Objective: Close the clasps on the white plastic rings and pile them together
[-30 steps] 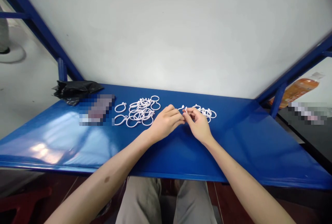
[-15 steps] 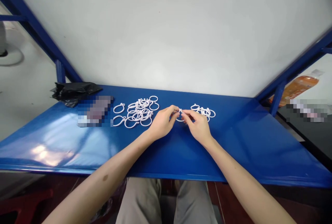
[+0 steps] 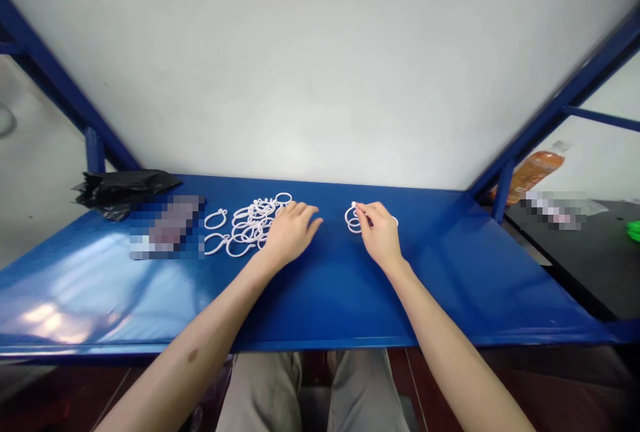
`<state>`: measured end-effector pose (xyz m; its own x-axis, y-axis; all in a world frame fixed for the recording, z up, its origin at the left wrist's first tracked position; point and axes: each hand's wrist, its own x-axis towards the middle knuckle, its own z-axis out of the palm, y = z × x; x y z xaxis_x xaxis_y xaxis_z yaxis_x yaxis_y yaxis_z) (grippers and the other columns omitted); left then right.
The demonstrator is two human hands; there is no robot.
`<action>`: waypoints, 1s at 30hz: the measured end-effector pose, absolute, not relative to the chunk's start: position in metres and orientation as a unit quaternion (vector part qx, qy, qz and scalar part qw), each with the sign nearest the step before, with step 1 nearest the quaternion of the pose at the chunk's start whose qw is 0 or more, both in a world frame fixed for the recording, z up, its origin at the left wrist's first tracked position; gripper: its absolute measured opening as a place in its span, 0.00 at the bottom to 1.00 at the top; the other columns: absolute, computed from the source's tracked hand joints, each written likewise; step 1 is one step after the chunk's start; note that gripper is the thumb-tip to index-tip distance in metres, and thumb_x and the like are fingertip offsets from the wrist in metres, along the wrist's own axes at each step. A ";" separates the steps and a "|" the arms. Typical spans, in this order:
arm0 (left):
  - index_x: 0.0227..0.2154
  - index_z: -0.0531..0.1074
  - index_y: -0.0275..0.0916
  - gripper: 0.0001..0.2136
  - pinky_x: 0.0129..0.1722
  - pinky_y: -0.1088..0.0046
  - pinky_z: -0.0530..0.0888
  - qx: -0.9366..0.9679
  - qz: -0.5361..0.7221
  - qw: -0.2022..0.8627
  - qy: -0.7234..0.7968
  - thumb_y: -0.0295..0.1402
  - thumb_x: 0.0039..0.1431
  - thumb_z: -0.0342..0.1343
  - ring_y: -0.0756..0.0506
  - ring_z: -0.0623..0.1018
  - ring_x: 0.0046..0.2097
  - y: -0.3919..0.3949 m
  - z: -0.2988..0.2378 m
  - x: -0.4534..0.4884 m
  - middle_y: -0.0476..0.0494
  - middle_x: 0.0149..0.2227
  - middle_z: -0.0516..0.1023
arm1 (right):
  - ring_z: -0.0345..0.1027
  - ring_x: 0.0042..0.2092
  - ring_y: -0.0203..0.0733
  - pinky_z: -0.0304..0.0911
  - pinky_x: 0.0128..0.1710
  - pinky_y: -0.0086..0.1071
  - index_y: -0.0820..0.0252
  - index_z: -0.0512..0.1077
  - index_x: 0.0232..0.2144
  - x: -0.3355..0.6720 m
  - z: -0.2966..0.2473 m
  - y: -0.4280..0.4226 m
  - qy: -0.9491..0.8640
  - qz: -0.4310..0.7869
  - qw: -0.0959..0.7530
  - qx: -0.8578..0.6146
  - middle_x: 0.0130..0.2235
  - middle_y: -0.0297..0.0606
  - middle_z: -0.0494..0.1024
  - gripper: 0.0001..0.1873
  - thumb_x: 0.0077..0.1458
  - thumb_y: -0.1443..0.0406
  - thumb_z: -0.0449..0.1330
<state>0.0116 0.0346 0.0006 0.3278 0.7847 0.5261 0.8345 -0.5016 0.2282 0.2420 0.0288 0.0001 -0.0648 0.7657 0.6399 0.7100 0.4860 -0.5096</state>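
Observation:
A heap of several white plastic rings (image 3: 245,227) lies on the blue table (image 3: 320,285), left of centre. My left hand (image 3: 291,232) rests at the heap's right edge, fingers stretched out toward the rings and empty. My right hand (image 3: 379,232) is to the right, its thumb and forefinger pinched on a white ring (image 3: 353,220) at the left end of a smaller group of rings, most of which my hand hides.
A crumpled black plastic bag (image 3: 120,185) lies at the table's back left, with a blurred-out object (image 3: 165,227) beside the rings. Blue frame posts rise at both back corners. An orange bottle (image 3: 533,169) lies beyond the right post, near a dark surface.
My hands held one ring together at the centre; now they have parted. The left hand went to the heap, the right carried the ring to the smaller group. The view shifted.

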 end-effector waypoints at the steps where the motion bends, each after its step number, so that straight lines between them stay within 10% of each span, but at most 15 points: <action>1: 0.48 0.74 0.40 0.13 0.54 0.55 0.68 -0.796 -0.291 0.059 -0.528 0.38 0.68 0.51 0.35 0.74 0.52 0.038 0.000 0.005 0.35 0.47 0.79 | 0.74 0.41 0.45 0.70 0.44 0.39 0.56 0.80 0.47 0.251 0.000 0.033 -0.708 0.009 0.468 -0.529 0.42 0.44 0.78 0.19 0.68 0.57 0.51; 11: 0.43 0.77 0.39 0.15 0.52 0.50 0.65 -0.783 -0.174 0.119 -0.586 0.42 0.68 0.48 0.29 0.71 0.53 0.037 -0.004 -0.009 0.32 0.45 0.80 | 0.75 0.36 0.46 0.69 0.41 0.40 0.59 0.77 0.35 0.295 -0.012 0.063 -0.560 0.121 0.487 -0.659 0.35 0.41 0.82 0.11 0.56 0.59 0.58; 18: 0.42 0.76 0.43 0.11 0.49 0.58 0.68 -0.863 -0.239 -0.028 -0.445 0.37 0.69 0.49 0.38 0.74 0.48 0.032 0.001 0.005 0.42 0.42 0.82 | 0.74 0.41 0.49 0.66 0.46 0.43 0.57 0.78 0.34 0.291 -0.015 0.064 -0.582 0.099 0.449 -0.670 0.38 0.43 0.82 0.14 0.58 0.57 0.56; 30: 0.45 0.76 0.40 0.13 0.50 0.54 0.68 -0.802 -0.192 0.063 -0.562 0.40 0.67 0.51 0.33 0.73 0.52 0.034 -0.003 0.002 0.36 0.46 0.78 | 0.68 0.44 0.51 0.63 0.47 0.45 0.58 0.77 0.34 0.286 -0.005 0.055 -0.602 0.042 0.463 -0.649 0.38 0.44 0.81 0.14 0.61 0.58 0.54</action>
